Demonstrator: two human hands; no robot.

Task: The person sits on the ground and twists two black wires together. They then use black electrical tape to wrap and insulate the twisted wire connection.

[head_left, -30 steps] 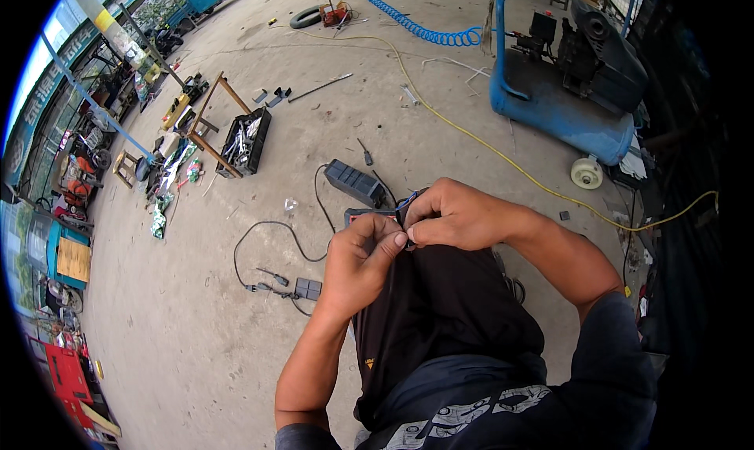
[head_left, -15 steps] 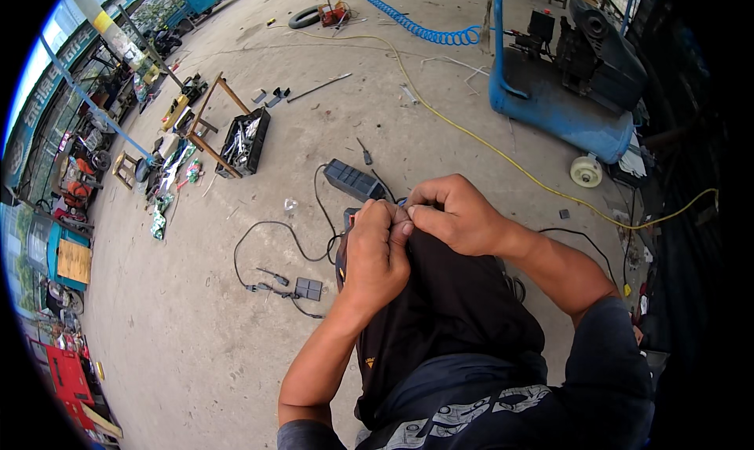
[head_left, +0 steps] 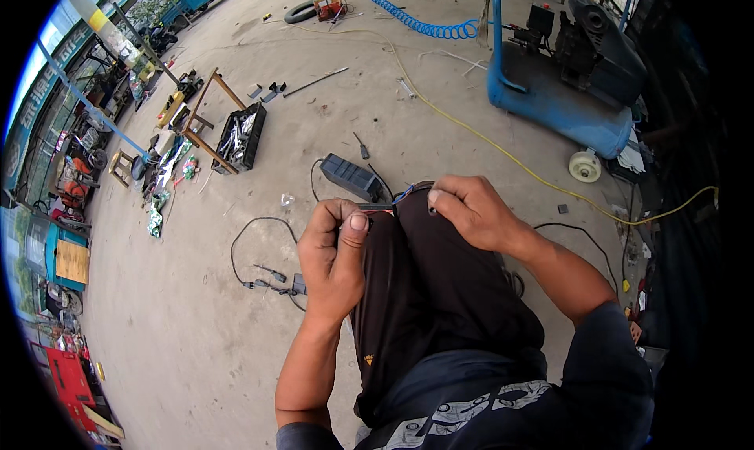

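Note:
Above my knees, my left hand [head_left: 333, 254] is closed, thumb against the bent fingers, at one end of a dark cable [head_left: 375, 207] with thin red and blue wires showing. My right hand [head_left: 473, 216] pinches the cable's other end, which is partly hidden by the fingers. The stretch between the hands runs over my dark trousers [head_left: 440, 293]. Just beyond, a black ribbed adapter box [head_left: 350, 177] lies on the concrete floor. A small tool with a thin shaft [head_left: 362, 147] lies past it.
Looped black cords with plugs [head_left: 263, 282] lie left of my legs. A black crate of tools [head_left: 240, 140] stands farther off beside a wooden frame [head_left: 194, 112]. At right are a blue air compressor [head_left: 558, 96] and a yellow hose [head_left: 510, 150]; a coiled blue hose [head_left: 428, 27] hangs behind.
My hands were close together and have drawn apart, the left one moving left and the right one slightly right. The cable and coloured wires now show between them.

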